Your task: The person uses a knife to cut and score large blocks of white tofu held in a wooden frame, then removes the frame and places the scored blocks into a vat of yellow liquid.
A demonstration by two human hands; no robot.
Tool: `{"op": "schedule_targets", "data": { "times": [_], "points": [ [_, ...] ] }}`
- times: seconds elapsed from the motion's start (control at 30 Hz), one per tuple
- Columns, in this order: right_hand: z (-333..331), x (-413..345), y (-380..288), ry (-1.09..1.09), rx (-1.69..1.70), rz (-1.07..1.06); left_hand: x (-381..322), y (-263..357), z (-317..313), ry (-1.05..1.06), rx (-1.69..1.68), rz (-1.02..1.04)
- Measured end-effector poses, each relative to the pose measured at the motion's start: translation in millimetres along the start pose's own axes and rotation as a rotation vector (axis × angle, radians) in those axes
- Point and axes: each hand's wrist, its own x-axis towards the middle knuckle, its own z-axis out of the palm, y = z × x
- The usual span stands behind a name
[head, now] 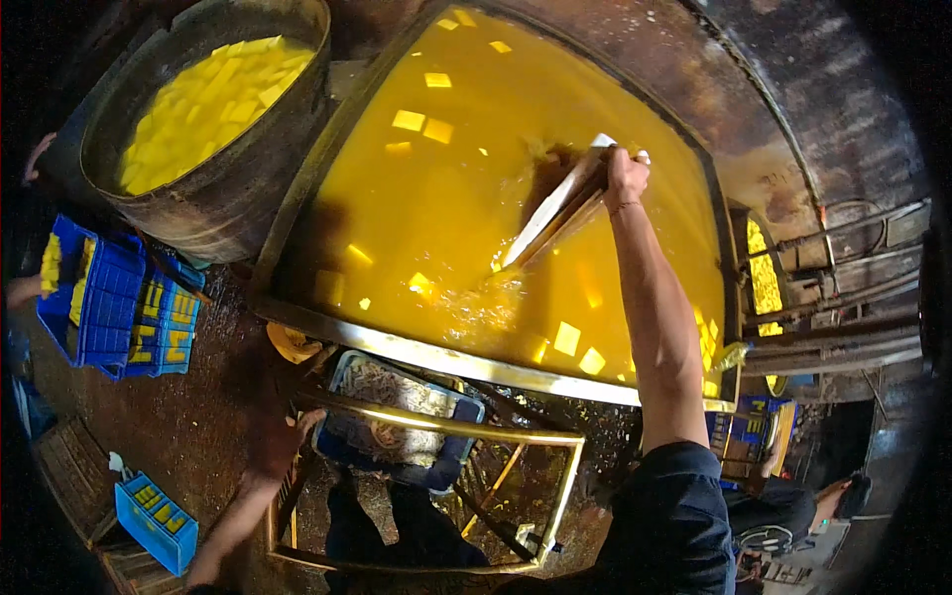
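Observation:
My right hand (627,177) grips the upper end of a flat, pale-edged tool (554,204), perhaps a wire or wooden basket, whose lower end dips into yellow liquid (461,186) in a large rectangular vat. The liquid splashes around that lower end. Yellow blocks, possibly tofu (567,338), float in the vat, several near its front edge. My left hand (297,435) is at the left corner of a metal frame (446,426) in front of the vat, its fingers partly in shadow. Under the frame stands a dark plastic crate (474,416) holding pale shredded matter.
A large round drum (223,216) of yellow blocks stands at the upper left. Blue crates (104,312) are below it, with another person's hand (22,288) beside them. A light-blue crate (156,524) lies lower left. Another person (788,506) is at the right, near pipes (833,327).

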Motion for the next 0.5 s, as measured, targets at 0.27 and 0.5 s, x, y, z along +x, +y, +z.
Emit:
{"op": "schedule_targets", "data": {
  "times": [0.27,0.5],
  "points": [
    [139.1,-72.7,-39.6,-0.179,-0.428,0.016,-4.9,14.6,-0.1,0.087,0.292,-0.127],
    [168.1,-117.1,-77.2,-0.309,-0.533,-0.237,-6.3,2.5,-1.1,0.227,0.419,0.169]
  ]
}}
